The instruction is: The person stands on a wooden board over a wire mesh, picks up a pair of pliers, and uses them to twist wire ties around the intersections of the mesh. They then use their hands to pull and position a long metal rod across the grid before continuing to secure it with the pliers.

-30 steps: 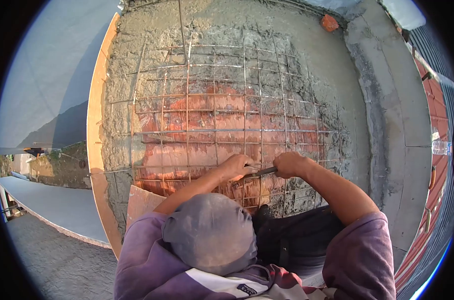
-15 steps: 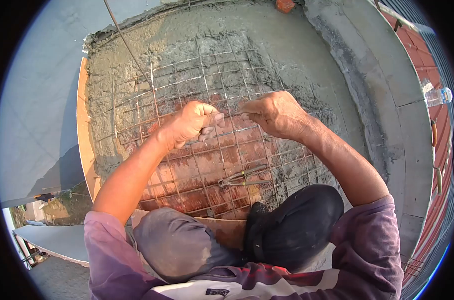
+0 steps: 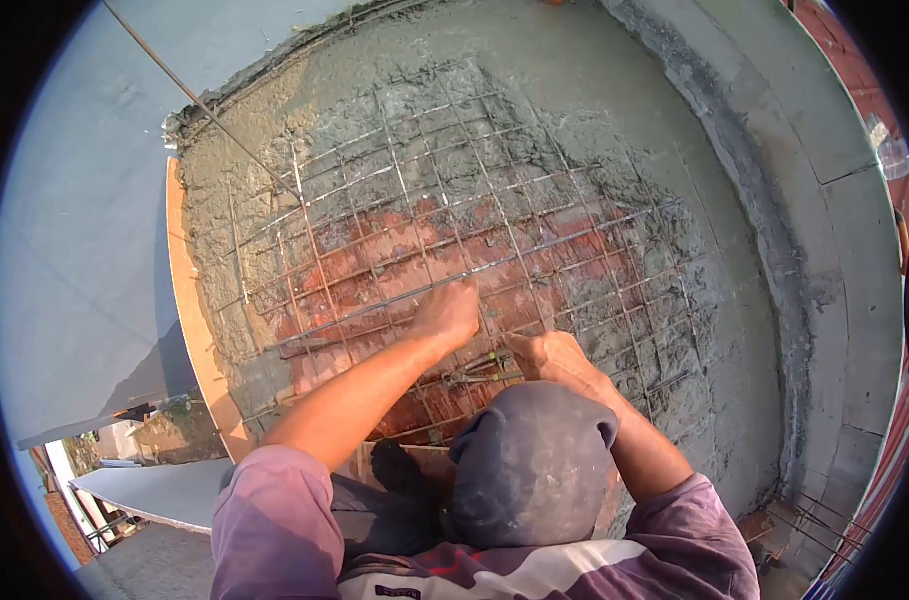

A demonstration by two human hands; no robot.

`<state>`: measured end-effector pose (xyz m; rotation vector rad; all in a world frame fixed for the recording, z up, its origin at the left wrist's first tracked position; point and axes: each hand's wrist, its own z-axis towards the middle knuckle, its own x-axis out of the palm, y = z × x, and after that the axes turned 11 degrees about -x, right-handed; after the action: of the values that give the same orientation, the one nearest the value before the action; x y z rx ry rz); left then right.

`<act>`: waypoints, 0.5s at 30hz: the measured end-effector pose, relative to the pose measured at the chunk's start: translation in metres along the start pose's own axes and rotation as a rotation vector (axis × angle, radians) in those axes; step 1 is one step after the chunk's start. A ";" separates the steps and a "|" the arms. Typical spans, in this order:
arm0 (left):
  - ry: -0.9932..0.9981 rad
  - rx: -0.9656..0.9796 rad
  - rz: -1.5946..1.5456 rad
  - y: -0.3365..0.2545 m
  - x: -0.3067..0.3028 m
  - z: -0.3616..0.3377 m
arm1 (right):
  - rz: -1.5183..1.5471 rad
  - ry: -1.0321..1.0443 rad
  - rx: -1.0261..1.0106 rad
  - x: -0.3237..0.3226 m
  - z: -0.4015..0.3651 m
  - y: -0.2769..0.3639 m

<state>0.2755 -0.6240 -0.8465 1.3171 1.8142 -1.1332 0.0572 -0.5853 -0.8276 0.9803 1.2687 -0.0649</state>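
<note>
Downward, reaching with left hand [image 3: 451, 312] and right hand [image 3: 558, 360] to the rebar mesh [image 3: 524, 254].
Curling the left nearly closed, low at the mesh; bending the right inward just beside the pincers [image 3: 490, 378] lying on it; hiding each grip, so leaving any hold impossible to tell. Working above a reddish panel [image 3: 390, 275], amid wet concrete [image 3: 595, 110], with a wooden form board [image 3: 191, 300] edging the left side.

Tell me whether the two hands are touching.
Apart. The head view shows a gap between the left hand and the right hand, with the metal grid visible through it.
</note>
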 end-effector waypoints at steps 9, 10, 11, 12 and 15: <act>-0.129 -0.432 -0.849 0.035 0.127 0.015 | -0.381 0.102 0.208 0.039 0.013 -0.052; -0.129 -0.442 -0.813 0.035 0.120 0.013 | -0.414 0.115 0.228 0.045 0.018 -0.058; -0.125 -0.453 -0.776 0.034 0.114 0.009 | -0.468 0.101 0.194 0.052 0.020 -0.063; -0.122 -0.463 -0.740 0.034 0.110 0.007 | -0.522 0.086 0.159 0.058 0.024 -0.067; -0.190 -0.339 -0.610 0.041 0.118 0.005 | -0.598 0.175 0.038 0.069 0.029 -0.076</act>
<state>0.2782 -0.5741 -0.9608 0.4495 2.2036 -1.1262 0.0625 -0.6192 -0.9291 0.6182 1.6935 -0.4756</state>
